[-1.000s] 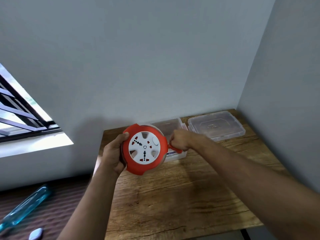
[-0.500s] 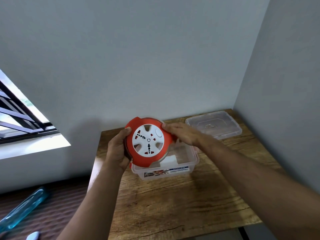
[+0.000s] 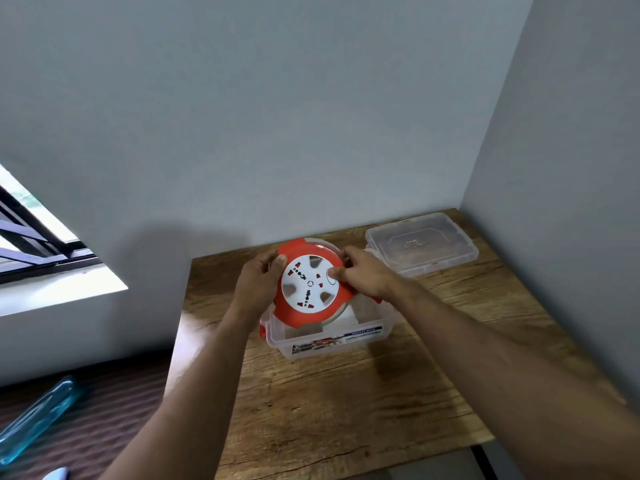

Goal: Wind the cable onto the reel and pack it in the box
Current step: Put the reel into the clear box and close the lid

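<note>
Above the open box (image 3: pixel 329 337), both arms reach forward: left hand (image 3: pixel 258 285) and right hand (image 3: pixel 363 275) grip the tilted reel's (image 3: pixel 308 285) opposite edges.

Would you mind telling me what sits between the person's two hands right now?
In the head view, the red and white cable reel sits between the left hand and right hand, both gripping its rim above the open clear box.

This looks like a room in a home. Plain grey-painted walls (image 3: pixel 311 116) meet in a corner, and a small wood-grain surface (image 3: pixel 346 393) is pushed into it. A window (image 3: pixel 31 237) with dark bars and a white sill sits at the left. A clear plastic lid (image 3: pixel 420 247) lies on the surface, and a blue bottle (image 3: pixel 34 420) lies on brown ribbed flooring (image 3: pixel 114 410).
</note>
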